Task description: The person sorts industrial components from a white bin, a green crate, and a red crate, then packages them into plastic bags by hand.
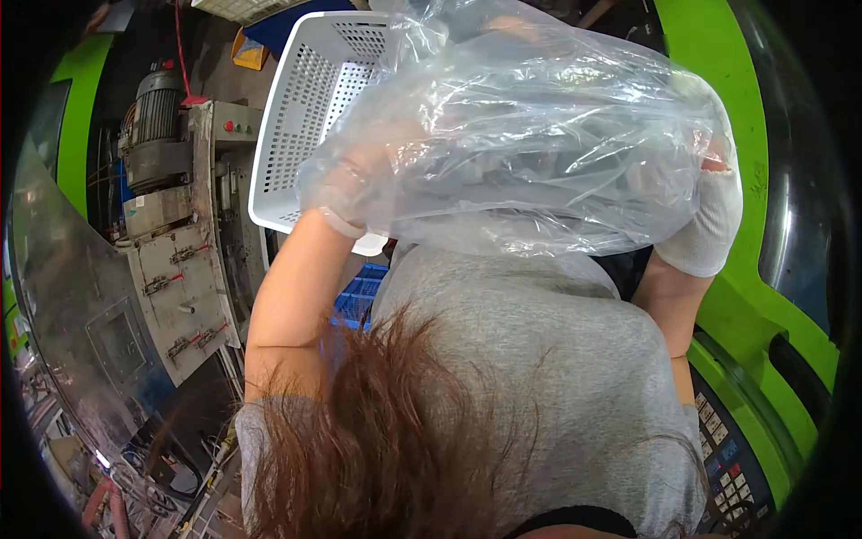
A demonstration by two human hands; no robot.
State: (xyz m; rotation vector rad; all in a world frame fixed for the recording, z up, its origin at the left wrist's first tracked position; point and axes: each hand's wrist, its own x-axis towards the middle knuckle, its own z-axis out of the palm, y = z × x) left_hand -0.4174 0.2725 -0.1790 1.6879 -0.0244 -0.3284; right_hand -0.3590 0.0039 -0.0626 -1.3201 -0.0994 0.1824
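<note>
At 5 o'clock, nearest: grey shirt (539, 341). Beyond it, a crumpled clear plastic bag (548, 157) spans 11 to 2 o'clock, lying between the hands. Left hand (370, 166), 11 o'clock: under the film at the bag's left end; blurred, cannot tell whether its fingers grip. Right hand (716, 160), 2 o'clock: at the bag's right end, fingers partly visible above a white knit cuff (708, 229); grip cannot be told. White perforated basket (301, 99), between 10 and 11 o'clock, is partly overlapped by the film. Farther: grey motor (160, 117), 10 o'clock.
</note>
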